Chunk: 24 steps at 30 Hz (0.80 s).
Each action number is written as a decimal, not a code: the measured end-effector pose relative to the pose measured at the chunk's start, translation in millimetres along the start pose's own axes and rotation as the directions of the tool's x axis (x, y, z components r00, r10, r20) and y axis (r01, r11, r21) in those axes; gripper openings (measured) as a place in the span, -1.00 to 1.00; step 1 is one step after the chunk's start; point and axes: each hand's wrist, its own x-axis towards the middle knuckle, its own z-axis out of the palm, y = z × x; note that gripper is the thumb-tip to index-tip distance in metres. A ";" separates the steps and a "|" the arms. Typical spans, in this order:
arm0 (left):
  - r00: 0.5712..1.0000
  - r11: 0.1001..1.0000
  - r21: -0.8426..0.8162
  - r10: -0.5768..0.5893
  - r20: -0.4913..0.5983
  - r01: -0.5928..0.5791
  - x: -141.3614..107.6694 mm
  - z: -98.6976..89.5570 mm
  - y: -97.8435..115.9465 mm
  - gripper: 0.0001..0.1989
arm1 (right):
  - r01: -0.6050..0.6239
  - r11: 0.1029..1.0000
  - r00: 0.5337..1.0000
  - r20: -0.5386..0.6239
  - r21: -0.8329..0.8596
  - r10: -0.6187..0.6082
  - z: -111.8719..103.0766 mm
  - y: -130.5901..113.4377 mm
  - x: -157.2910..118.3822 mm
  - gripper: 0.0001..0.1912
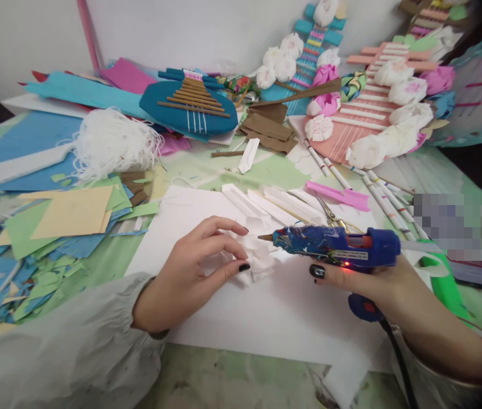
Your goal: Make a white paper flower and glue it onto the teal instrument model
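Note:
My right hand [364, 281] grips a blue glue gun [335, 244] with a red light glowing on its side. Its nozzle points left, close to my left hand [209, 255] and just over a crumpled white paper piece [262, 253]. The left thumb and middle finger come together at the near left edge of that paper, with the index finger raised above. Beneath lies a large white sheet [292, 318]. Folded white paper strips [275, 207] and scissors [330, 213] rest beyond the glue gun.
On the left are a heap of white string [115, 142], tan card [74, 210] and green and blue paper scraps. Paper instruments in blue [190, 111] and pink [352, 128], some with paper flowers, stand at the back. Rolled paper sticks [388, 204] lie at right.

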 end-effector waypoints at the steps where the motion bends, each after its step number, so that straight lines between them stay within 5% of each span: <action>1: 1.000 1.000 -0.013 -0.011 0.005 0.011 0.3 0.0 -0.6 -0.91 | 0.000 1.000 0.999 0.034 0.004 0.000 0.7 -1.4 0.5 -0.63; 17: 0.994 0.989 -0.094 -0.111 -0.001 0.111 5.4 -0.8 -1.6 -0.93 | 0.099 0.995 0.978 0.187 -0.031 -0.092 -0.5 -1.6 6.3 -0.61; 24: 0.979 0.964 -0.170 -0.198 0.046 0.203 6.6 1.4 -6.6 -0.93 | 0.097 0.995 0.983 0.156 0.024 -0.100 -1.4 3.6 6.3 -0.62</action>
